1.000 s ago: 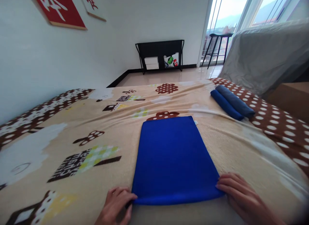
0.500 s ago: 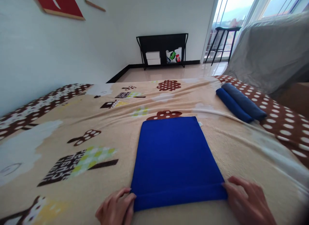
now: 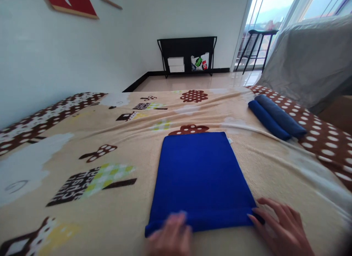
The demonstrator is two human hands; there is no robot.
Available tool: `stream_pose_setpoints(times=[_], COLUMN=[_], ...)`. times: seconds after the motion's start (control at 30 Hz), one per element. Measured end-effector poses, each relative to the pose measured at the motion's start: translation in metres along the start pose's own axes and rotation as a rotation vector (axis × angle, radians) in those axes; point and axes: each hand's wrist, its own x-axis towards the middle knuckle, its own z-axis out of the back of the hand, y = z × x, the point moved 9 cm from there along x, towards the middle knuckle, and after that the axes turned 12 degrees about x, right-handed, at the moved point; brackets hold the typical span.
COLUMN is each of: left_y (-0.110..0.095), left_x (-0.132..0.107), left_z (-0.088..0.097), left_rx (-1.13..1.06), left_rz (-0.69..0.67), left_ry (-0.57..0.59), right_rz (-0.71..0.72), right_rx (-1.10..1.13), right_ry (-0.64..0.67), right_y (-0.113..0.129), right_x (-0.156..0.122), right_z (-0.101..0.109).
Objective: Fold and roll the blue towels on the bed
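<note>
A folded blue cloth (image 3: 202, 171) lies flat on the patterned blanket in front of me, its near edge turned over into a narrow strip. A small white tag sticks out at its far right side. My left hand (image 3: 170, 236) is smeared by motion over the near edge, left of the middle; its grip is not clear. At the near right corner, my right hand (image 3: 280, 223) pinches the turned edge between thumb and fingers.
Two rolled cloths, one blue (image 3: 268, 120) and one grey-blue (image 3: 280, 116), lie side by side at the right. The blanket (image 3: 132, 135) has wrinkles and a brown dotted border. Beyond stand a black shelf (image 3: 187, 47), a stool (image 3: 257, 47) and a covered piece of furniture (image 3: 316, 58).
My left hand has moved right, from the near left corner onto the near edge. My right hand stays at the right corner, with its fingers shifted slightly. The view has shifted a little.
</note>
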Motion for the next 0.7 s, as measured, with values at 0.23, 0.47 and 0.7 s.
stream_pose_setpoints(times=[0.23, 0.47, 0.7], left_y=[-0.068, -0.064, 0.018], left_x=[0.027, 0.022, -0.004], left_z=[-0.019, -0.019, -0.011], left_rx=[-0.211, -0.270, -0.204], left_rz=[-0.220, -0.217, -0.440], left_ry=[0.000, 0.021, 0.151], right_rz=[-0.049, 0.435, 0.422], right_rx=[-0.002, 0.056, -0.067], right_ry=[-0.047, 0.252, 0.348], right_y=[0.004, 0.110, 0.053], right_x=[0.010, 0.039, 0.007], right_z=[0.011, -0.048, -0.023])
